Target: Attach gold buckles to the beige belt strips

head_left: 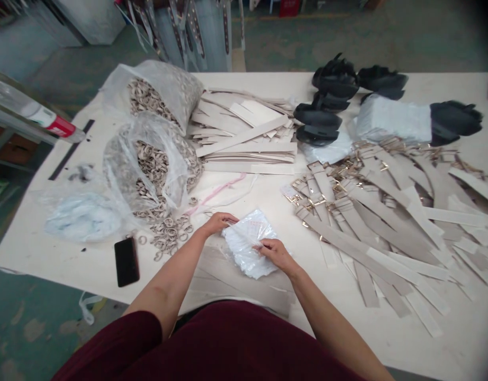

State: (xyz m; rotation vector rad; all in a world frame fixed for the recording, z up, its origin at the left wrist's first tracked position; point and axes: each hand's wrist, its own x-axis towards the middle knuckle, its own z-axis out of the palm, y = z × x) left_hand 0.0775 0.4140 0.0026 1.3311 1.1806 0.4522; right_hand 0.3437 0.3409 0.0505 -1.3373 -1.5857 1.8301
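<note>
A stack of clear plastic bags [247, 259] lies on the table close to my body, with faint reddish print on its top. My left hand [220, 222] pinches the stack's upper left edge. On the right side of the stack, my right hand [276, 254] has its fingers bent together on the top plastic. Beneath the bags are flat beige strap pieces [212, 275]. Left of my left hand, beige strap loops [170, 233] spill from a clear plastic bag [117, 164]. To the right of my right hand lies a heap of beige belt straps with gold buckles [355, 227].
A phone [127, 262] lies at the left front, near a bag of pale blue-white material [83, 217]. Another bag of loops [180, 90] stands behind. Beige strips [244, 137] are piled at the back middle; black bundles [335, 79] and a white wrapped pack [395, 119] sit back right.
</note>
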